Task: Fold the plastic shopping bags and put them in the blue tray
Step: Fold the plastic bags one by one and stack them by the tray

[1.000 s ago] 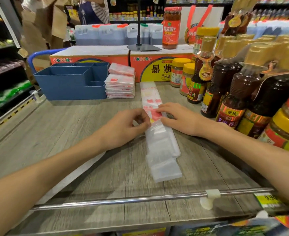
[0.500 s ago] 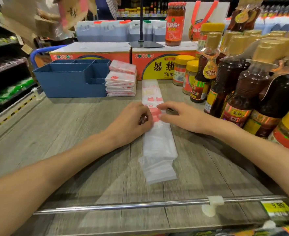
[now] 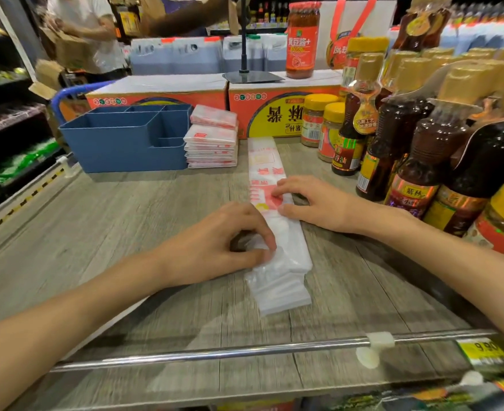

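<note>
Left hand (image 3: 215,241) pinches bag strip (image 3: 277,232) | sauce bottles (image 3: 399,137) beside (right)

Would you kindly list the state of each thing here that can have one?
Plastic bag: folded into a long strip, flat on the counter.
Left hand: pinches the strip's near part.
Right hand: presses the strip's middle.
Blue tray: upright; contents hidden.
Folded bags: stacked beside the tray.

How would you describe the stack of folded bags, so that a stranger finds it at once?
Find the blue tray at the back left of the wooden counter. The stack of folded bags stands against its right side. Unlike the long bag strip under the hands, these are small squares.
</note>
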